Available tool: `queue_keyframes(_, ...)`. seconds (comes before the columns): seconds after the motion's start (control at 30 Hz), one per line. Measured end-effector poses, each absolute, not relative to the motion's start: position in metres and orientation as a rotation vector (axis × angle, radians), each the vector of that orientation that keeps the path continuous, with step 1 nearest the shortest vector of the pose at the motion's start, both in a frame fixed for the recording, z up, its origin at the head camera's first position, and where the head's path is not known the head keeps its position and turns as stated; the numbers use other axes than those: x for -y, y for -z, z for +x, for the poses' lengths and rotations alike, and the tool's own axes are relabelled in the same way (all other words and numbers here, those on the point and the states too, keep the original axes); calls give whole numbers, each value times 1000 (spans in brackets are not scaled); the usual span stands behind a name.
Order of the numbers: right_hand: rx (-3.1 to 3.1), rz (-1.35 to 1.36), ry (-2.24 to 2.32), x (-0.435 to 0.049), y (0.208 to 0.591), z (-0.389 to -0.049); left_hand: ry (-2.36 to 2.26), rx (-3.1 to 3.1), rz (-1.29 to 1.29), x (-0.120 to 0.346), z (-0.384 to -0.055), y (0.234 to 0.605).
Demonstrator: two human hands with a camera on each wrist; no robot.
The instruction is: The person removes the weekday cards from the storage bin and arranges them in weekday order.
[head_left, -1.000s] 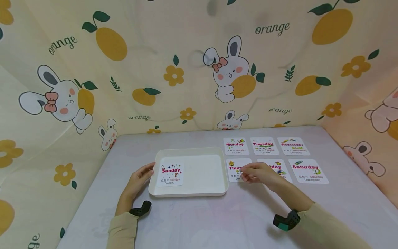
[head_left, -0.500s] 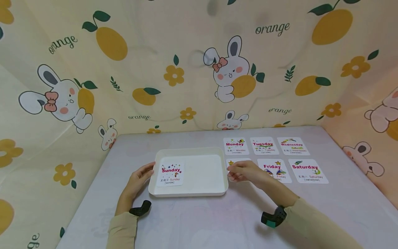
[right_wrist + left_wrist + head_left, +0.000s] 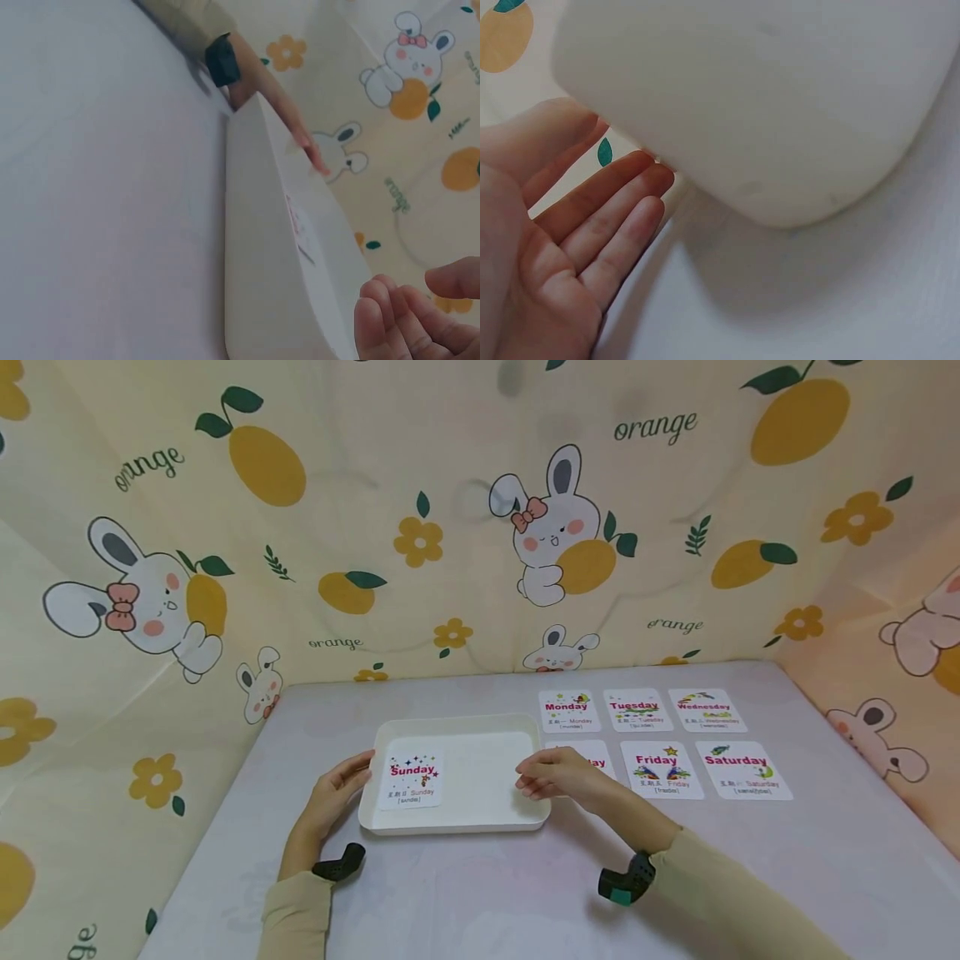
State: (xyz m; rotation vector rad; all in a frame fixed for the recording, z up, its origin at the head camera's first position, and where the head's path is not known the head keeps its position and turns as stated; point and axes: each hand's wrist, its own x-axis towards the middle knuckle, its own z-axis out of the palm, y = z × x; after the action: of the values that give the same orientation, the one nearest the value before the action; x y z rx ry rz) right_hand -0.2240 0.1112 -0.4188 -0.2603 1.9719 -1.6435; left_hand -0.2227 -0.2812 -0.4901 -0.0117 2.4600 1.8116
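Note:
A white rectangular tray (image 3: 480,781) lies on the table, with a white "Sunday" card (image 3: 412,781) in its left half. My left hand (image 3: 330,802) is at the tray's left side, its fairly straight fingers touching the edge. In the left wrist view the fingertips (image 3: 651,169) meet the tray's pale wall. Over the tray's right rim hovers my right hand (image 3: 562,777), fingers loosely bent. The right wrist view shows a gap between its thumb (image 3: 454,279) and fingers, with nothing held. Behind that hand, the Thursday card (image 3: 600,760) is partly covered.
Right of the tray, cards lie in two rows: Monday (image 3: 568,712), Tuesday (image 3: 638,712) and Wednesday (image 3: 707,712) at the back, Friday (image 3: 662,772) and Saturday (image 3: 742,772) in front beside Thursday. A patterned cloth backdrop (image 3: 450,468) surrounds the table (image 3: 450,893).
My right hand has moved left from above the Thursday and Friday cards to the tray's right rim, uncovering the Friday card. The left hand, tray and cards have stayed put.

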Motion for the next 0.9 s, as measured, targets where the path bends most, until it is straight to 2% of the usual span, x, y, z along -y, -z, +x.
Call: queue_keyframes(0.9,-1863,-75,1742,-42,438,-239,-1787,-2467,-38,281,-223,490)
